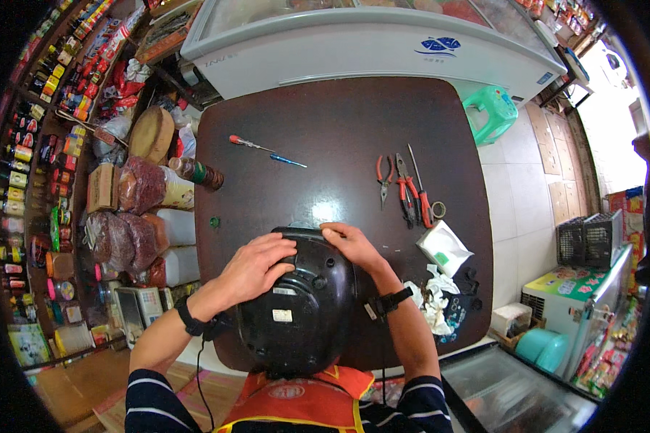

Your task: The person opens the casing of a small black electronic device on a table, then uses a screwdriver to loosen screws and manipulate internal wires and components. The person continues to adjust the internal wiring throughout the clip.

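While the left hand (258, 265) lies over the upper left of a black appliance (307, 328), the right hand (352, 245) bends over its far right edge; both touch the shell, but I cannot tell whether either is clamped or merely resting. The appliance sits below and between the hands, at the near edge of the counter (325, 130), close against the person's orange-red apron (289, 400) with yellow trim. Its shell looks like hard, glossy plastic, broad and rounded at the corners, with curved ridges, small round studs and two pale labels, the lower one (282, 315) rectangular. The counter's dark brown surface is smooth enough to throw back a bright glare just beyond the hands. Farther out from the left hand lie a slim screwdriver (249, 142) with a red handle and a thin blue metallic tool (289, 160); a small green cap (214, 221) is off to its left. Beyond the right hand are two steel pliers (385, 182) (403, 175) with red grips and a long-shafted screwdriver (425, 208). To that hand's right, a white box (443, 249) stands near soft, crumpled white paper (437, 299).
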### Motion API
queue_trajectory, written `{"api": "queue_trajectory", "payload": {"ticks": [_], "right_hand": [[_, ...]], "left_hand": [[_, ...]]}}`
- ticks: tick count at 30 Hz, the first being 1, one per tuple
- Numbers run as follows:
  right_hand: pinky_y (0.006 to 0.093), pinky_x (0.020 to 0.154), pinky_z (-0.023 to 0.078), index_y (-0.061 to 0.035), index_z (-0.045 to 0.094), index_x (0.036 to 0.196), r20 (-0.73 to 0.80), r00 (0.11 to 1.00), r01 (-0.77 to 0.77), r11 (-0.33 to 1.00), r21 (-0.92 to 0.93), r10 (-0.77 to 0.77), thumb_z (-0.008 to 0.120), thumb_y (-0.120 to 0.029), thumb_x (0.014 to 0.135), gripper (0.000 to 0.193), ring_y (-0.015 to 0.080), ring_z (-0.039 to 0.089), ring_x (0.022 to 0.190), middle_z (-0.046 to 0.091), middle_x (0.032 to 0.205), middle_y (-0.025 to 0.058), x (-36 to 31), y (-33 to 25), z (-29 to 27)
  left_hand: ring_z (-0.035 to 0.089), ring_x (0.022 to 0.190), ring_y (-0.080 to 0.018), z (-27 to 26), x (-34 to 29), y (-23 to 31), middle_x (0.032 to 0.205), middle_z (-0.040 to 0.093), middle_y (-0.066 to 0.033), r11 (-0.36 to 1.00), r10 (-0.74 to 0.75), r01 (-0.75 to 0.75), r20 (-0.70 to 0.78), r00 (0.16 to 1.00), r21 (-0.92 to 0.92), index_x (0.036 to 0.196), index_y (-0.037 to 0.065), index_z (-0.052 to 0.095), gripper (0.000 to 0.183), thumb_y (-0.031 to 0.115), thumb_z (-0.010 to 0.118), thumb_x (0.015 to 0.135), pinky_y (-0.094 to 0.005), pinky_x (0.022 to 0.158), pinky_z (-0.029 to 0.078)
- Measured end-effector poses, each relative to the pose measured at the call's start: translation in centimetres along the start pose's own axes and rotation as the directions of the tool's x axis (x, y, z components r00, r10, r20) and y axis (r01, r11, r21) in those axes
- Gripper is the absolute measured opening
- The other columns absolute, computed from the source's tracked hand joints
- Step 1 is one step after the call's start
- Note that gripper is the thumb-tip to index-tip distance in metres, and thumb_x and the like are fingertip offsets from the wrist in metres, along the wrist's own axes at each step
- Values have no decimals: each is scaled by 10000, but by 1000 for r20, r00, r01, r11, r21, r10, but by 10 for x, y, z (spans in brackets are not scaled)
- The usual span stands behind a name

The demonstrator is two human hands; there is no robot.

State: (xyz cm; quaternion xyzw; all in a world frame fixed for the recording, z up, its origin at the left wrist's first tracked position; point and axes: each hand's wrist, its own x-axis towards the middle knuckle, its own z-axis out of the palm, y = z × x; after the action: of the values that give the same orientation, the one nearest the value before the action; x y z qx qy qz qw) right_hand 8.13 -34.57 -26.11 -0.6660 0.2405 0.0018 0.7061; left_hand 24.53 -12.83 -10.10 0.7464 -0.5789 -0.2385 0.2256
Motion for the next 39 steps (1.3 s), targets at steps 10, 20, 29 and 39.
{"api": "queue_trajectory", "payload": {"ticks": [10,20,29,39], "right_hand": [[413,1027,579,-22,723,1375,17,1000,18,1000,18,-18,730,-356,1077,448,298,742,1177,755,1301,186,-1,15,7],[443,1028,581,-33,744,1328,-25,996,83,997,11,-83,741,-360,1055,426,351,734,1178,744,1279,195,0,29,12],[427,998,591,-33,745,1318,-10,1000,-5,998,-58,5,732,-364,1063,418,333,745,1168,757,1265,207,-3,15,6],[362,986,594,25,711,1354,30,999,44,994,-96,-41,694,-286,1114,393,206,742,1128,775,1244,144,-3,8,2]], "left_hand": [[708,1320,-368,8,-11,12,1299,774,-156,987,127,-116,-96,987,112,1174,5,755,344,101,889,872,-517,1114,584],[729,1290,-351,13,-10,11,1297,779,-163,992,101,-92,-99,990,91,1187,-2,757,338,85,871,880,-515,1123,581],[737,1274,-362,4,-12,19,1264,784,-173,984,161,-150,-110,981,98,1185,-10,755,352,79,874,866,-513,1120,584],[732,1277,-368,-9,-18,34,1265,777,-176,981,175,-162,-129,976,108,1176,-8,753,380,69,896,833,-528,1109,586]]}}
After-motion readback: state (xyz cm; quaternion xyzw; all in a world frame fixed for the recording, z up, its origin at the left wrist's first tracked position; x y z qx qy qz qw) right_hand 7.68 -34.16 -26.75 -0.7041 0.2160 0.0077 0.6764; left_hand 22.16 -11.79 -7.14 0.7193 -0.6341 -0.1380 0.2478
